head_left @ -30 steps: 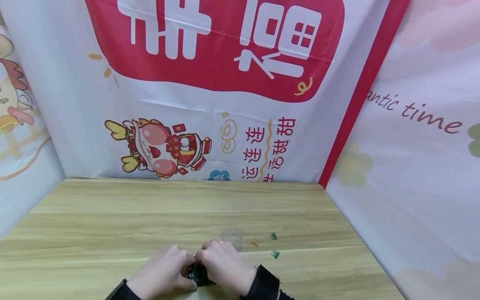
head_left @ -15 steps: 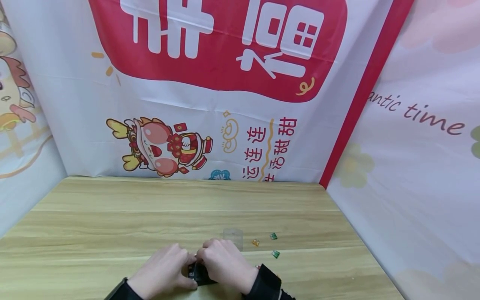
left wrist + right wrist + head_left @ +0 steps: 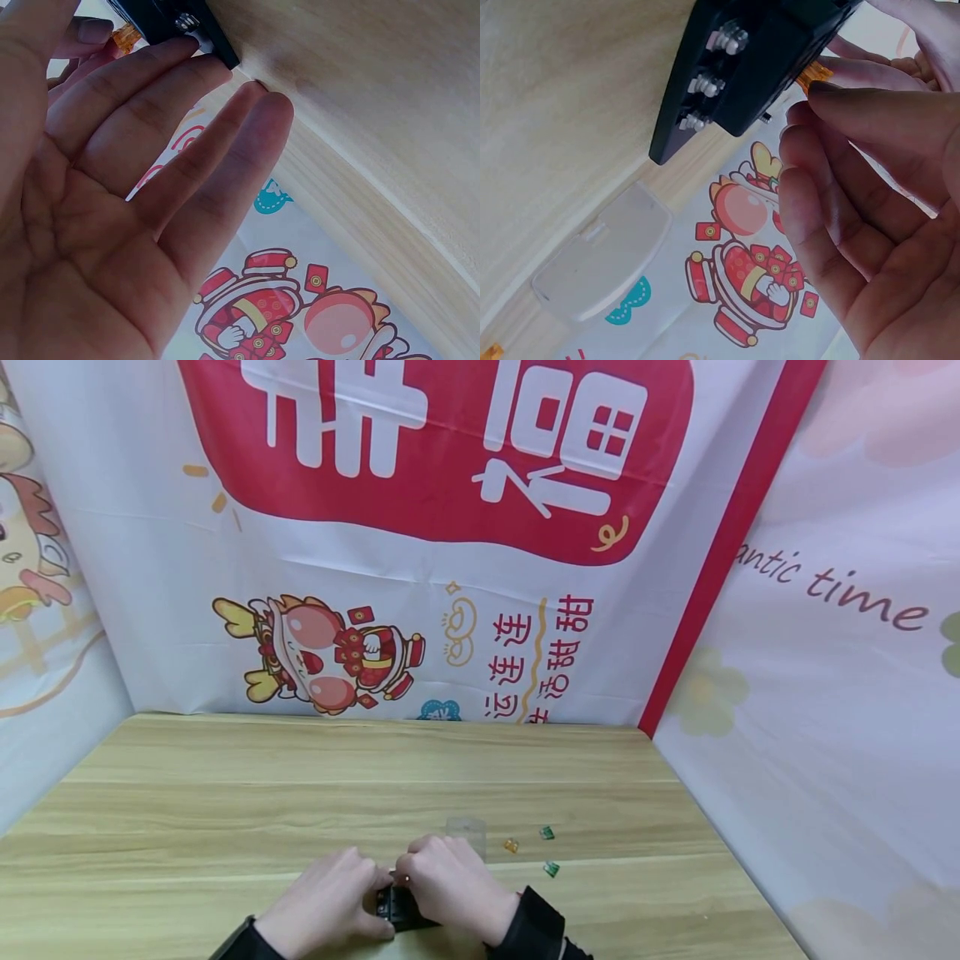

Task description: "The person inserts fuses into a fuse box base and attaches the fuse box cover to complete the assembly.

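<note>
A black fuse box [image 3: 411, 915] with metal screw terminals stands on the table near its front edge. My left hand [image 3: 330, 895] grips its left end, thumb at the near side and fingertips at the far side. At the upper part of the box, my right hand [image 3: 456, 887] pinches a small translucent orange blade fuse [image 3: 814, 75] between thumb and finger, against the box's face. The same orange fuse [image 3: 126, 37] shows partly in the left wrist view. How deep the fuse sits is hidden by the fingers.
Behind the right hand lies a clear plastic cover [image 3: 467, 833]. To its right are a loose orange fuse [image 3: 511, 845] and two green ones, one farther back [image 3: 547, 832] and one nearer [image 3: 551, 868]. A printed cloth [image 3: 442, 635] hangs behind the wooden table [image 3: 300, 793].
The right hand has shifted slightly right and away from the body, so a small reddish spot shows at its fingertips. The left hand and the fuse box stay in place.
</note>
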The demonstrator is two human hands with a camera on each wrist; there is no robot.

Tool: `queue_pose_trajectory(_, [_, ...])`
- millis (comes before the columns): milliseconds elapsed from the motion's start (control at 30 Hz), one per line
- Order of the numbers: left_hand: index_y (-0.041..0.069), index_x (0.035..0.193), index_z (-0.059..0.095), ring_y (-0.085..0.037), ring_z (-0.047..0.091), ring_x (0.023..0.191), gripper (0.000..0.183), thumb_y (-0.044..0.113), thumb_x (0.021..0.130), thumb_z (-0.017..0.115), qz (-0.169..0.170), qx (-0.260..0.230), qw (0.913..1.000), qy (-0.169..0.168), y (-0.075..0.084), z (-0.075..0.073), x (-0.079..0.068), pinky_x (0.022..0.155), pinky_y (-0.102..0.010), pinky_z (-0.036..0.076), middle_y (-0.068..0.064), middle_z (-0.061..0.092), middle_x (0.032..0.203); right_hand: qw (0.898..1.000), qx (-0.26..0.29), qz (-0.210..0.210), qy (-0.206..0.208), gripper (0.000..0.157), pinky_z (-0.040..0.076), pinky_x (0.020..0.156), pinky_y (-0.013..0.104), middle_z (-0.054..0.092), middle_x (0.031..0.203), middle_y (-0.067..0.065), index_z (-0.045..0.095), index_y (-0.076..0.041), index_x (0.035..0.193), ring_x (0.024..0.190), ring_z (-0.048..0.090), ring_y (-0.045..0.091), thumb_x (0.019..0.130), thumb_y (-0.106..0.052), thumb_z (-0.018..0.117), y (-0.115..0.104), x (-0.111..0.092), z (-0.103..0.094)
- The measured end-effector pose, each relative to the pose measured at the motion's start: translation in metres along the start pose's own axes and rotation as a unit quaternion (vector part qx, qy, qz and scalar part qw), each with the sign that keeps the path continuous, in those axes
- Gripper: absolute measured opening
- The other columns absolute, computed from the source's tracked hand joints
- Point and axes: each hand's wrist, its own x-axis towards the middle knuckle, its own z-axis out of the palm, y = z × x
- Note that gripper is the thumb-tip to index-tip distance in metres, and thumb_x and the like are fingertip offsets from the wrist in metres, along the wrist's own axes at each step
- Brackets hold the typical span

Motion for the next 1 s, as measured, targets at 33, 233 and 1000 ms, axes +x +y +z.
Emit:
queue_pose_trajectory(33, [0.024, 0.076, 0.064, 0.0, 0.038, 0.052, 0.021, 0.037, 0.068, 0.079, -0.001, -0.002, 1.0, -0.002, 0.0, 0.0, 0.0, 0.046, -0.022, 0.031, 0.016, 0.049, 0.062, 1.0, -0.006, -0.001, 0.004, 0.011, 0.027, 0.047, 0.012, 0.044, 0.064, -0.017, 0.067, -0.024, 0.074, 0.054, 0.039, -0.005, 0.077, -0.015, 0.072, 0.0, 0.0, 0.0])
queue_pose_trajectory(233, [0.023, 0.076, 0.065, 0.0, 0.04, 0.052, 0.022, 0.038, 0.068, 0.079, -0.004, -0.007, 0.9999, -0.008, -0.001, -0.001, 0.0, 0.047, -0.022, 0.033, 0.016, 0.05, 0.063, 1.0, 0.0, 0.003, 0.003, 0.011, 0.028, 0.048, 0.011, 0.045, 0.065, -0.016, 0.066, -0.022, 0.074, 0.054, 0.039, -0.005, 0.075, -0.011, 0.071, 0.002, 0.0, -0.004])
queue_pose_trajectory(1000, [0.021, 0.076, 0.065, 0.0, 0.041, 0.052, 0.024, 0.04, 0.069, 0.078, -0.01, -0.001, 0.9998, -0.015, 0.0, 0.0, 0.0, 0.049, -0.022, 0.034, 0.017, 0.048, 0.061, 0.998, -0.004, 0.06, -0.017, 0.017, 0.035, 0.052, 0.015, 0.054, 0.078, -0.01, 0.071, -0.018, 0.087, 0.065, 0.05, 0.001, 0.083, -0.034, 0.07, 0.018, -0.003, -0.012])
